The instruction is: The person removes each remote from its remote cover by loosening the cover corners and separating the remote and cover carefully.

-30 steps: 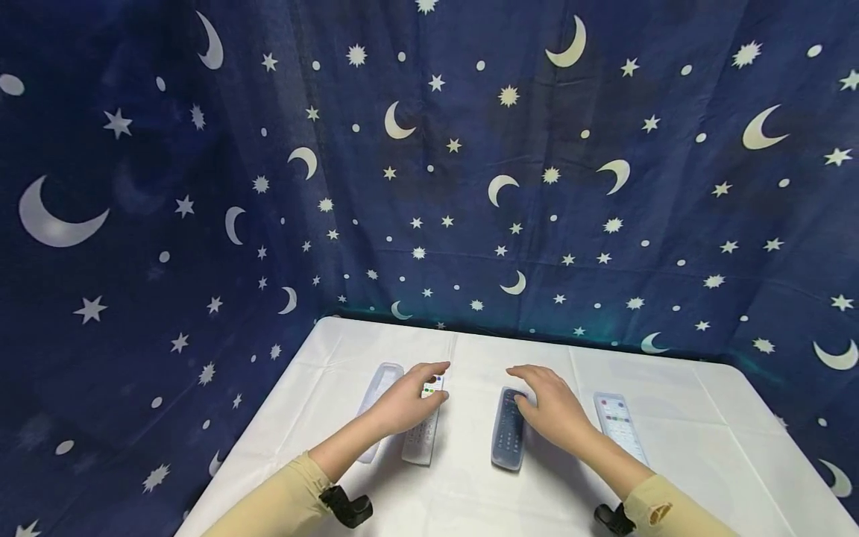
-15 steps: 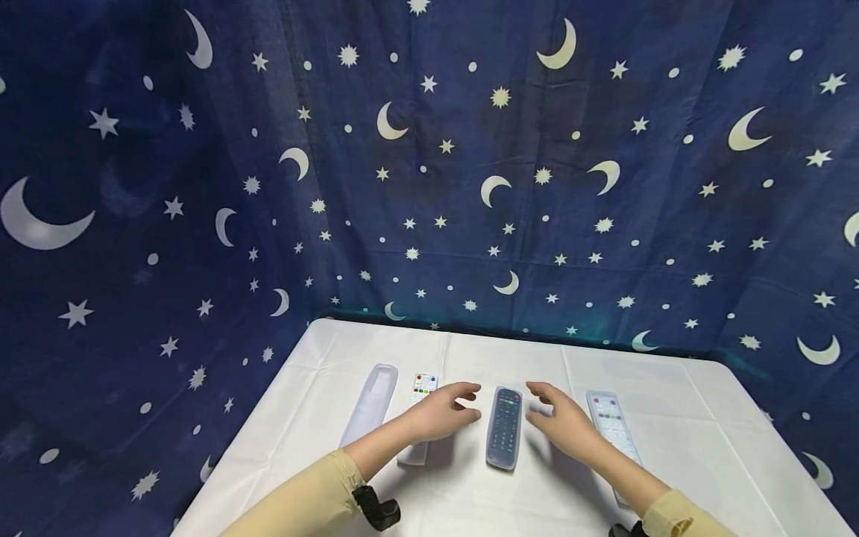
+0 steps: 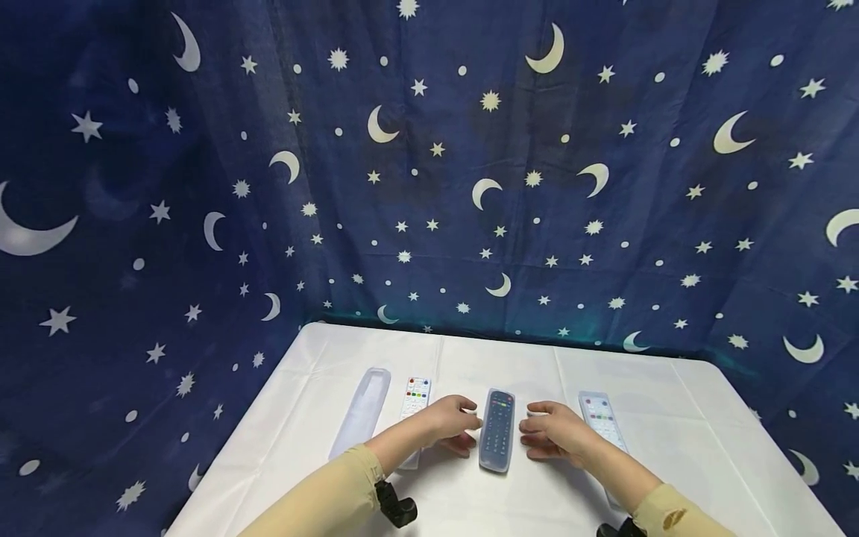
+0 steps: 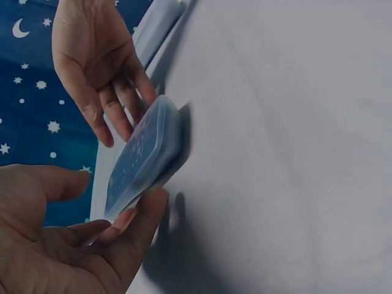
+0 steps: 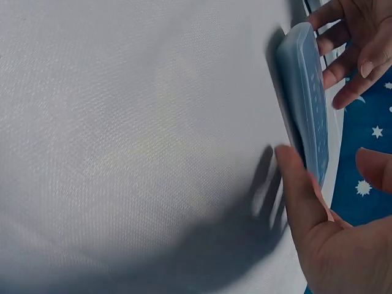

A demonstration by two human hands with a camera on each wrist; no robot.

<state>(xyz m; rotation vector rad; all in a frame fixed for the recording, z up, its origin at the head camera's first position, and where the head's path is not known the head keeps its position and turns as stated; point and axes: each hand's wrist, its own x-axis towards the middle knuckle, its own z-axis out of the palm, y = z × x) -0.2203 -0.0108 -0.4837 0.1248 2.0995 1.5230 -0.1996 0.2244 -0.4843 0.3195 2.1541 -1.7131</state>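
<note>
A dark remote control in a translucent cover lies face up on the white table, between my two hands. My left hand is at its left side with fingers parted and slightly bent. From the right, my right hand faces it in a similar pose, a small gap away in the head view. In the left wrist view, the left fingertips come close to the cover's near end; whether they touch it I cannot tell. The right wrist view shows the covered remote edge-on, with the right fingers beside it.
A white remote lies left, partly hidden by my left forearm. Further left is a loose translucent cover. Right of my right hand, another white remote in a clear cover is partly hidden. A blue moon-and-star curtain hangs behind the table.
My left hand has moved right, away from over the white remote, toward the dark one. My right hand has drawn off the dark remote to its right side, and both hands are lower.
</note>
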